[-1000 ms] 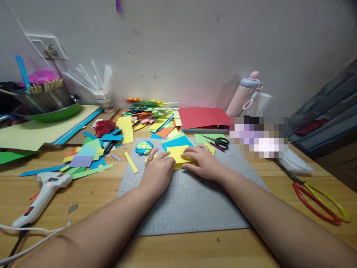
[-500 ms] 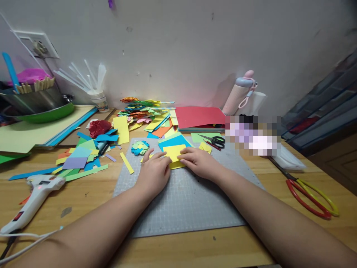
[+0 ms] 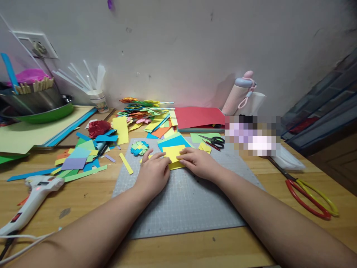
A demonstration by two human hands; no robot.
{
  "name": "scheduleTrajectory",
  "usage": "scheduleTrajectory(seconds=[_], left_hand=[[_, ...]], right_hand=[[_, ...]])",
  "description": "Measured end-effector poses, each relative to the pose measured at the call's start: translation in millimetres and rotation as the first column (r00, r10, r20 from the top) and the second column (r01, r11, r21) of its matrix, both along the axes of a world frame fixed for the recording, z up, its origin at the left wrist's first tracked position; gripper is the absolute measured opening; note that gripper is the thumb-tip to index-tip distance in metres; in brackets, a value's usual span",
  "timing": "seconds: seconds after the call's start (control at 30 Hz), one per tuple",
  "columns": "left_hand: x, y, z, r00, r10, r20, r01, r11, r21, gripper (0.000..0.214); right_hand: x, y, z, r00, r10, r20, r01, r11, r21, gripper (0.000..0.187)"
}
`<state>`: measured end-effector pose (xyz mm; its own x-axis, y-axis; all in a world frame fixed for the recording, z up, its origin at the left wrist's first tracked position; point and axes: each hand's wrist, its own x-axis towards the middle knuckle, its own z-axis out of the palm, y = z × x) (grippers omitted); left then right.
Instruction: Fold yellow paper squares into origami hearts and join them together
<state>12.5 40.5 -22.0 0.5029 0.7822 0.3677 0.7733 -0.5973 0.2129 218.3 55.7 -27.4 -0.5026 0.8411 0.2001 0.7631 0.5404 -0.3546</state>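
A small sheet of yellow paper (image 3: 173, 152), seemingly folded, lies over the grey cutting mat (image 3: 184, 208). My left hand (image 3: 154, 168) pinches its left side, with thumb and index finger closed at the edge. On the right edge, the thumb and fingers of my right hand (image 3: 198, 161) are closed on the same paper. Behind it are blue paper (image 3: 176, 140) and green sheets. A blue and green paper flower (image 3: 140, 147) sits beyond my left hand. Past my right hand lie a small folded yellow piece (image 3: 205, 147) and black scissors (image 3: 214, 141).
Paper scraps (image 3: 76, 158) and a white glue gun (image 3: 37, 195) with its cord lie at left. Large red-and-yellow-handled scissors (image 3: 311, 197) rest at right. Behind stand a pink bottle (image 3: 236, 96), a red sheet (image 3: 199, 116), paper flowers (image 3: 139, 109) and a cup of glue sticks (image 3: 98, 100).
The view has shifted very slightly. Both hands stay on the yellow paper in nearly the same pose.
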Motion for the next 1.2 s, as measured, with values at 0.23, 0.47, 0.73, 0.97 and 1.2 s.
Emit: scheduleTrajectory(seconds=[0.23, 0.47, 0.73, 0.97, 1.2], left_hand=[[-1.2, -0.6, 3.1, 1.0, -0.013, 0.01, 0.013, 1.0, -0.01, 0.024], [-1.8, -0.4, 2.4, 1.0, -0.014, 0.02, 0.015, 1.0, -0.021, 0.025], [-4.5, 0.8, 0.3, 1.0, -0.009, 0.025, 0.01, 0.999, -0.032, 0.026], [-6.0, 1.2, 0.6, 1.0, -0.012, 0.025, 0.013, 0.999, -0.043, 0.024], [-6.9, 1.0, 2.0, 0.999, -0.019, 0.033, 0.02, 0.999, -0.045, 0.021]], right_hand=[[-0.8, 0.5, 1.1, 1.0, 0.004, -0.003, -0.004, 1.0, 0.003, 0.028], [-1.7, 1.1, 2.8, 1.0, -0.01, -0.003, 0.01, 1.0, -0.002, 0.026], [-1.9, 2.1, 3.3, 1.0, -0.004, -0.008, 0.004, 1.0, -0.001, 0.025], [0.3, 2.6, 4.4, 1.0, 0.022, 0.004, -0.022, 1.0, -0.013, 0.029], [0.9, 2.0, 2.8, 1.0, 0.029, 0.008, -0.029, 1.0, -0.001, 0.029]])
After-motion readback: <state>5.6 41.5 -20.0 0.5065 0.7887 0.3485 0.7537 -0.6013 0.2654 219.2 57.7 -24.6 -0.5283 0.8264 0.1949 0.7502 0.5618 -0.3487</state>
